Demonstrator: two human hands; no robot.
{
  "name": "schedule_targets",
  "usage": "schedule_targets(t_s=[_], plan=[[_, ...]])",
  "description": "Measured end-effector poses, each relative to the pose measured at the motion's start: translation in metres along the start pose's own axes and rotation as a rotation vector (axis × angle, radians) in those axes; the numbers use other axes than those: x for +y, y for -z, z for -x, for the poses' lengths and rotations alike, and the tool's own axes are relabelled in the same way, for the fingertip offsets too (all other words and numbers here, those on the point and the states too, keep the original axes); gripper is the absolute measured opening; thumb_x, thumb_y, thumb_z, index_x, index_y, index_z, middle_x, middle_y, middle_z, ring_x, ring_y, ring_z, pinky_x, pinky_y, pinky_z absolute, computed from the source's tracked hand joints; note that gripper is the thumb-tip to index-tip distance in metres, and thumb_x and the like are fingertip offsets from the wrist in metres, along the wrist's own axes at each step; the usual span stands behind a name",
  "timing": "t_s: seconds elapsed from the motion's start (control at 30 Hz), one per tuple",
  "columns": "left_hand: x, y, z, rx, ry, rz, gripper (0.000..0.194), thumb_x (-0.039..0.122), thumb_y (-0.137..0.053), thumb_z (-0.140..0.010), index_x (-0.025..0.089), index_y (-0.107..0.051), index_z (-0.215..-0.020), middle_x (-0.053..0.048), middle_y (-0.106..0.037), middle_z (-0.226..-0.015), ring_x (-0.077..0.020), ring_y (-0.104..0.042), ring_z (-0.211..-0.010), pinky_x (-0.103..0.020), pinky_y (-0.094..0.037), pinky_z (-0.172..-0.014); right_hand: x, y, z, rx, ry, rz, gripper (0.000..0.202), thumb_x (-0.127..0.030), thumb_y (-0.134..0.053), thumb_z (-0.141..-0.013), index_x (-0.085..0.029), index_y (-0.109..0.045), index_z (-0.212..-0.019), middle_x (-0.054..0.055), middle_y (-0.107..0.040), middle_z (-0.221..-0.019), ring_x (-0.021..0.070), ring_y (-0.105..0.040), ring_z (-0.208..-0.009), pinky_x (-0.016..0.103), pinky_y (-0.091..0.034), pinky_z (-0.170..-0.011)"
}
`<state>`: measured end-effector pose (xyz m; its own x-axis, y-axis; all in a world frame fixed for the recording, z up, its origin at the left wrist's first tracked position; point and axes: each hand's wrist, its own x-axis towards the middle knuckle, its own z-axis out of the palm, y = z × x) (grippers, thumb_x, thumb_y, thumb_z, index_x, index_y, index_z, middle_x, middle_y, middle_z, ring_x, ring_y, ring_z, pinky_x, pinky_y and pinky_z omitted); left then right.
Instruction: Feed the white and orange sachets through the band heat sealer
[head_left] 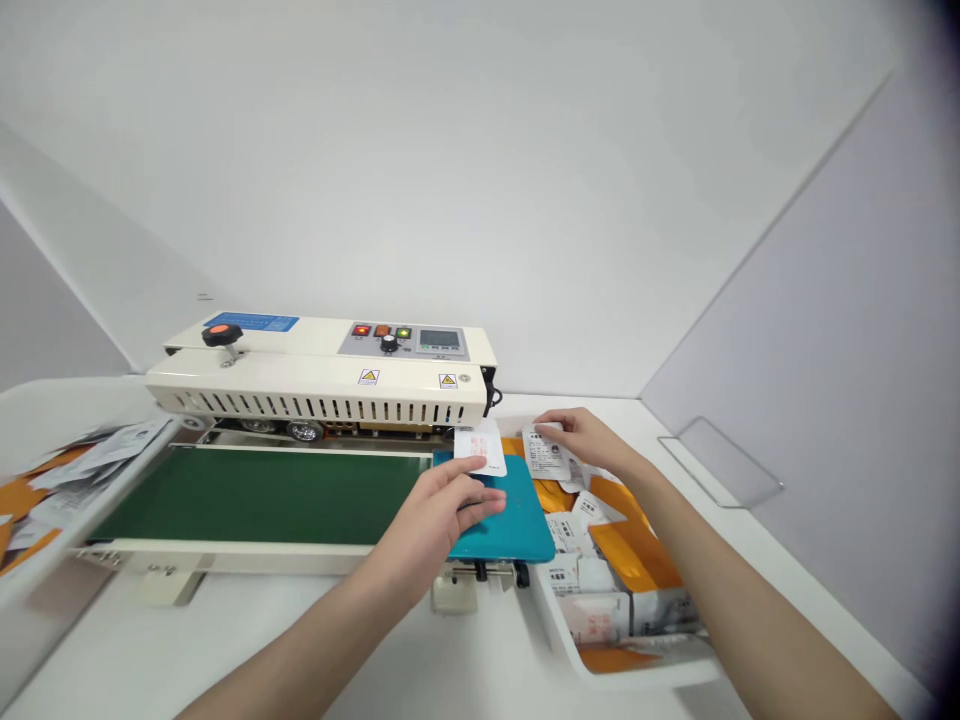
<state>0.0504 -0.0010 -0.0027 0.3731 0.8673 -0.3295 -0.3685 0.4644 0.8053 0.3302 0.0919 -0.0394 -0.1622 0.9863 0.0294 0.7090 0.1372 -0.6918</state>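
Note:
My left hand (pixel 454 492) is over the teal plate (pixel 517 520) at the right end of a band sealer (pixel 322 375). Its index fingertip rests on a white packet (pixel 486 445) with red print, and the thumb is apart from it. The packet's far edge is at the sealer's right-hand entrance. My right hand (pixel 589 438) pinches a second white packet (pixel 546 455) with black print by its upper edge. This one is above a white bin (pixel 562 640) of white and orange packets.
A green conveyor belt (pixel 262 495) runs left from the plate. At the far left, another white bin (pixel 56 585) holds a pile of packets. A wire frame (pixel 720 500) lies by the right wall. The sealer's control panel (pixel 405 340) has lit switches.

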Motion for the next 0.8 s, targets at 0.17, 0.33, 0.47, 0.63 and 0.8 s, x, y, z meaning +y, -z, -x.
schedule_targets(t_s=[0.17, 0.33, 0.47, 0.63, 0.8], plan=[[0.003, 0.007, 0.008, 0.050, -0.031, 0.033, 0.042, 0.013, -0.058, -0.081, 0.010, -0.054, -0.123, -0.015, -0.066, -0.110, -0.0236, -0.065, -0.104, -0.035, -0.051, -0.097, -0.002, 0.002, 0.002, 0.074, -0.086, 0.002, 0.036, -0.050, -0.057, -0.080, -0.018, -0.071, -0.088, 0.007, -0.072, -0.086, 0.0234, -0.063, -0.075, 0.033, -0.047, -0.065], [0.003, 0.014, 0.015, 0.071, -0.082, 0.034, 0.042, 0.015, -0.057, -0.083, 0.013, -0.054, -0.125, -0.013, -0.065, -0.111, -0.0240, -0.065, -0.104, -0.035, -0.051, -0.097, -0.011, 0.010, 0.007, 0.090, -0.153, -0.313, 0.033, -0.050, -0.060, -0.080, -0.019, -0.068, -0.089, 0.005, -0.069, -0.082, 0.0207, -0.062, -0.076, 0.031, -0.046, -0.065], [0.003, 0.015, 0.017, 0.057, -0.087, 0.026, 0.040, 0.014, -0.058, -0.081, 0.017, -0.057, -0.121, -0.011, -0.059, -0.124, -0.0236, -0.064, -0.105, -0.035, -0.050, -0.098, -0.023, 0.014, 0.010, 0.023, -0.114, -0.639, 0.029, -0.046, -0.070, -0.074, -0.020, -0.067, -0.087, 0.004, -0.067, -0.080, 0.0183, -0.061, -0.073, 0.031, -0.047, -0.066], [0.001, 0.005, 0.011, -0.082, -0.035, -0.189, 0.032, 0.020, -0.057, -0.084, 0.019, -0.061, -0.116, -0.010, -0.064, -0.115, -0.0216, -0.063, -0.105, -0.035, -0.048, -0.098, -0.033, 0.011, 0.015, -0.100, -0.064, -0.784, 0.024, -0.039, -0.076, -0.071, -0.021, -0.069, -0.086, 0.000, -0.066, -0.074, 0.0138, -0.060, -0.065, 0.028, -0.046, -0.061], [-0.002, -0.005, -0.003, -0.255, -0.074, -0.456, 0.026, 0.030, -0.053, -0.088, 0.018, -0.066, -0.107, -0.010, -0.064, -0.112, -0.0218, -0.061, -0.106, -0.034, -0.047, -0.094, -0.032, 0.007, 0.016, -0.172, -0.030, -0.721, 0.022, -0.037, -0.075, -0.073, -0.020, -0.067, -0.084, 0.000, -0.066, -0.071, 0.0123, -0.058, -0.061, 0.026, -0.044, -0.057]])
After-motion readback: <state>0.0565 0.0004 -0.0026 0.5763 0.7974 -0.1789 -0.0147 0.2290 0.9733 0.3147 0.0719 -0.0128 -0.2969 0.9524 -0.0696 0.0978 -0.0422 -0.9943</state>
